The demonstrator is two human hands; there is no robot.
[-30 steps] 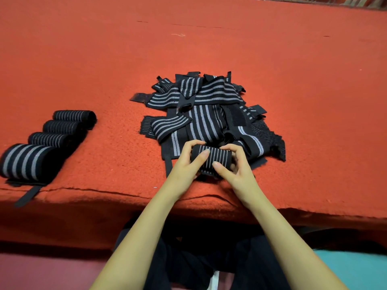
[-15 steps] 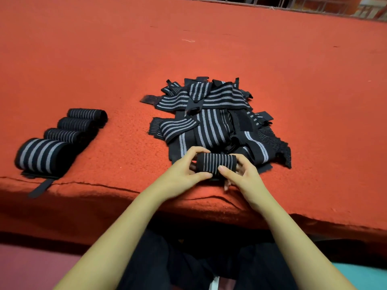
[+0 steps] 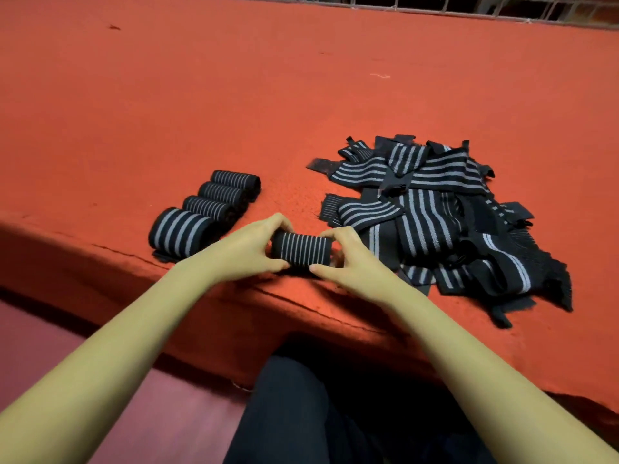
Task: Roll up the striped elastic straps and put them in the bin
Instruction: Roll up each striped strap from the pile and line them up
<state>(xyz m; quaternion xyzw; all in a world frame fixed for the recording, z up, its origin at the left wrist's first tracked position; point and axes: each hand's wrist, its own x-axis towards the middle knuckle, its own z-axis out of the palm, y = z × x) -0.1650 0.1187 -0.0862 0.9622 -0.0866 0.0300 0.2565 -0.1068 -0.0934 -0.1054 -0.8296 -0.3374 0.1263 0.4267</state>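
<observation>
Roll (image 3: 301, 251) moved left of pile (image 3: 435, 212) | left hand (image 3: 248, 249), right hand (image 3: 351, 259) clamp its ends | keep wraps tight.

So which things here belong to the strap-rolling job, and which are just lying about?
Job: rolled strap gripped by left hand and right hand; four finished rolls; pile of unrolled straps. No bin in view.
Just there: red table cover; wire mesh at far edge.

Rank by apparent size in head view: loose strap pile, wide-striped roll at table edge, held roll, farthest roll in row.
1. strap pile
2. wide-striped roll
3. held roll, ends hidden
4. farthest roll; it sits farther away, so 3 versus 4 is unsure.
</observation>
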